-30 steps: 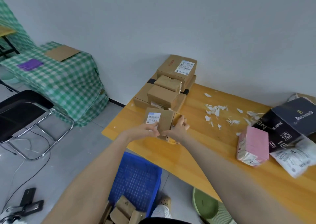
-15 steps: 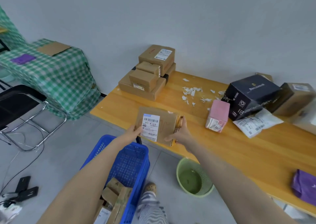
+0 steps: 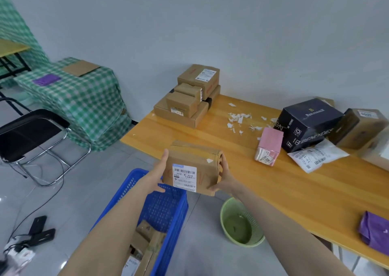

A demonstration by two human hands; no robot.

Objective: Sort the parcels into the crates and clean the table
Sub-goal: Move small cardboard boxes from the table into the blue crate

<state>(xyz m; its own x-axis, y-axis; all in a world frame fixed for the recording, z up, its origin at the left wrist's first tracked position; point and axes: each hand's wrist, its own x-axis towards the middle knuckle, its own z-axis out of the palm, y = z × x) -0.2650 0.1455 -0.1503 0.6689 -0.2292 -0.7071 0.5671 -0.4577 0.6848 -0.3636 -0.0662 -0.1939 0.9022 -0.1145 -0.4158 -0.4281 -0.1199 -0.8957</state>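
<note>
Left hand (image 3: 158, 175) and right hand (image 3: 224, 180) grip a creased, rectangular cardboard parcel (image 3: 194, 160).

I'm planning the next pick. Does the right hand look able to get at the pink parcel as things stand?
Probably not yet: the right hand and left hand both grip the brown box. Otherwise nothing stands between it and the pink parcel.

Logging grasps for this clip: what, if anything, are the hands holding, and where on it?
Both hands hold one brown cardboard parcel by its ends: the left hand grips the left end, the right hand the right end.
</note>
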